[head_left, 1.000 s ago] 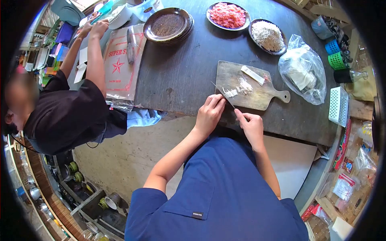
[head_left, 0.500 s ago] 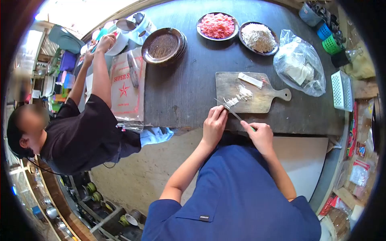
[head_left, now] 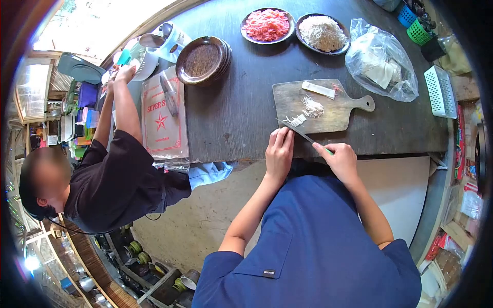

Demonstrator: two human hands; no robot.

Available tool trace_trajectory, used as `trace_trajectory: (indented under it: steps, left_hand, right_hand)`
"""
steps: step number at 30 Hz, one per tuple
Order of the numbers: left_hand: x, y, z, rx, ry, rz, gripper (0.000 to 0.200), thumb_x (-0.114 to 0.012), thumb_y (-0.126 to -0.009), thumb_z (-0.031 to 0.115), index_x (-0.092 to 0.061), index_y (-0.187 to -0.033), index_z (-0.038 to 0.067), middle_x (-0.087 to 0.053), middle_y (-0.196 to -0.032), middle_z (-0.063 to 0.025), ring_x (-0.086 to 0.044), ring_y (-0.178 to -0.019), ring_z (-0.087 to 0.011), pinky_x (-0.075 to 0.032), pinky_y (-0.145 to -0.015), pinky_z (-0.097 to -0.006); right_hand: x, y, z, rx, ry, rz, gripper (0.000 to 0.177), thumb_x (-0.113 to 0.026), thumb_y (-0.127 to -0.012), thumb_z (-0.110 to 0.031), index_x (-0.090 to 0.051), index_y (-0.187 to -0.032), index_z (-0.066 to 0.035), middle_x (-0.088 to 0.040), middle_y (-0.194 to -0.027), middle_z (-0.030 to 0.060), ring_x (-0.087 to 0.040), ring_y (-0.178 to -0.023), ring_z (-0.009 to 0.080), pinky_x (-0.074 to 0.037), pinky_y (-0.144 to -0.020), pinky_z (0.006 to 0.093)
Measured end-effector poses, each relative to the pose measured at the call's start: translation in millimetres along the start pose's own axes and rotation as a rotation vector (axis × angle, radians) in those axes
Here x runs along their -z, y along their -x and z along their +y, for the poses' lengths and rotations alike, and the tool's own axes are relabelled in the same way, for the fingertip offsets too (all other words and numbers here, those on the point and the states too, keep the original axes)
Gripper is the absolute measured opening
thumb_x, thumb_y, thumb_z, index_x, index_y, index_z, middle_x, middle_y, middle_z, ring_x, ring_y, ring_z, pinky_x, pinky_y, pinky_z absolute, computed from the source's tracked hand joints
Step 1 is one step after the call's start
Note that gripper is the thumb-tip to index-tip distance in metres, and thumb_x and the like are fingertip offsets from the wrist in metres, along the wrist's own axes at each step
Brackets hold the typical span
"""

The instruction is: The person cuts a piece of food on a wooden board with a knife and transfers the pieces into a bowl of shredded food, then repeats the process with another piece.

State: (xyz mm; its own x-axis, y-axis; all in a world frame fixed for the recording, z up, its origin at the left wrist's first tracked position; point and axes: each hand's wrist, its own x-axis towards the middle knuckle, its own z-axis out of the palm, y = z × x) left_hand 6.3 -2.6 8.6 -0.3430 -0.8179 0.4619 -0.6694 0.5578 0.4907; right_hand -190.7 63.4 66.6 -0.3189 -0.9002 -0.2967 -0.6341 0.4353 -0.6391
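**Counted on the worktop**

One cutting board (head_left: 308,105). Two knives: a thin knife (head_left: 303,134) at the board and a broad knife (head_left: 168,95) on the single red-star sack (head_left: 163,120). Two filled dishes, one pink dish (head_left: 267,24) and one white dish (head_left: 322,32). One stack of brown plates (head_left: 201,59). One clear bag (head_left: 380,61). Two small baskets, a blue basket (head_left: 405,14) and a green basket (head_left: 420,32). Two people at the worktop (head_left: 241,102).

Daylight enters from the upper left, overexposed there. The desk (head_left: 241,102) is evenly lit with soft shadows. Strong fisheye curvature, black vignette at the corners. Centre sharp, periphery smeared.
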Motion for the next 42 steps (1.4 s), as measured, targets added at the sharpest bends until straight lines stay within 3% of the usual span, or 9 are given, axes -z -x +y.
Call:
trace_trajectory:
  steps: [6, 9, 14, 22, 25, 32, 34, 39, 42]
  left_hand:
    - [6, -3, 2, 0.004, -0.009, -0.016, 0.022, -0.075, -0.094, 0.001, -0.076, -0.116, -0.004, -0.069, -0.118, -0.0125, -0.067, -0.113, -0.0323, -0.057, -0.097, -0.0431]
    - [3, 0, 2, 0.008, -0.01, -0.016, 0.022, -0.075, -0.094, 0.001, -0.076, -0.115, -0.004, -0.069, -0.118, -0.0126, -0.067, -0.113, -0.0322, -0.056, -0.097, -0.0433]
    - [6, -2, 1, -0.01, -0.04, -0.022, 0.021, -0.075, -0.094, 0.001, -0.075, -0.114, -0.004, -0.069, -0.119, -0.0119, -0.067, -0.113, -0.0311, -0.056, -0.096, -0.0433]
    - [5, -1, 2, -0.007, -0.05, -0.002, 0.02, -0.077, -0.093, 0.002, -0.076, -0.113, -0.002, -0.07, -0.117, -0.0104, -0.068, -0.109, -0.0299, -0.056, -0.094, -0.0428]
    - [6, -3, 1, -0.015, -0.043, -0.002, 0.021, -0.077, -0.093, 0.002, -0.076, -0.113, -0.002, -0.071, -0.116, -0.0104, -0.069, -0.107, -0.0304, -0.056, -0.094, -0.043]
    - [3, 0, 2, -0.007, -0.024, 0.006, 0.022, -0.075, -0.093, 0.0, -0.076, -0.115, -0.002, -0.07, -0.116, -0.0111, -0.068, -0.108, -0.0313, -0.056, -0.094, -0.0435]
    - [6, 2, 1, -0.011, -0.076, -0.061, 0.028, -0.073, -0.094, 0.002, -0.073, -0.121, -0.004, -0.069, -0.124, -0.0123, -0.067, -0.113, -0.0312, -0.055, -0.1, -0.0431]
    - [12, 1, -6, -0.032, -0.056, -0.103, 0.028, -0.072, -0.092, 0.001, -0.073, -0.12, -0.004, -0.068, -0.124, -0.0127, -0.067, -0.115, -0.0319, -0.055, -0.1, -0.0435]
    - [10, -1, -5, -0.033, -0.035, -0.093, 0.028, -0.071, -0.093, 0.001, -0.073, -0.121, -0.003, -0.068, -0.124, -0.0128, -0.067, -0.115, -0.0324, -0.055, -0.101, -0.0438]
  right_hand:
    - [3, -6, -10, 0.004, 0.002, -0.072, 0.059, -0.072, -0.096, -0.063, -0.084, -0.086, -0.007, -0.071, -0.069, 0.0204, -0.074, -0.072, 0.0417, -0.057, -0.068, 0.0491]
    - [4, 4, -6, -0.005, -0.034, -0.01, 0.06, -0.072, -0.096, -0.063, -0.081, -0.08, -0.005, -0.069, -0.068, 0.0206, -0.072, -0.07, 0.0425, -0.055, -0.066, 0.0496]
    - [-9, -6, -9, 0.067, -0.003, 0.033, 0.058, -0.073, -0.095, -0.063, -0.084, -0.085, -0.007, -0.071, -0.071, 0.0202, -0.074, -0.073, 0.042, -0.057, -0.068, 0.0499]
    - [-5, -6, -6, 0.011, 0.039, -0.072, 0.055, -0.074, -0.095, -0.062, -0.086, -0.088, -0.008, -0.073, -0.072, 0.02, -0.075, -0.072, 0.0401, -0.058, -0.069, 0.0476]
    - [-8, -11, -13, 0.084, -0.004, 0.024, 0.056, -0.074, -0.095, -0.063, -0.086, -0.088, -0.008, -0.072, -0.071, 0.0197, -0.075, -0.071, 0.0402, -0.058, -0.069, 0.0475]
    - [-5, -6, 2, 0.062, 0.015, -0.009, 0.057, -0.073, -0.095, -0.064, -0.086, -0.089, -0.009, -0.073, -0.072, 0.0202, -0.074, -0.071, 0.0419, -0.058, -0.067, 0.0475]
    - [-7, -14, -11, 0.037, 0.003, -0.054, 0.057, -0.073, -0.095, -0.065, -0.087, -0.09, -0.009, -0.072, -0.07, 0.0203, -0.075, -0.071, 0.0409, -0.058, -0.066, 0.0478]
    - [-2, -1, -6, 0.063, -0.007, -0.027, 0.057, -0.072, -0.095, -0.064, -0.086, -0.09, -0.009, -0.071, -0.07, 0.0202, -0.074, -0.071, 0.0415, -0.057, -0.066, 0.0489]
    - [-7, -5, 0, 0.072, 0.005, 0.013, 0.055, -0.074, -0.096, -0.06, -0.084, -0.085, -0.007, -0.069, -0.065, 0.0142, -0.07, -0.062, 0.0353, -0.052, -0.061, 0.0449]
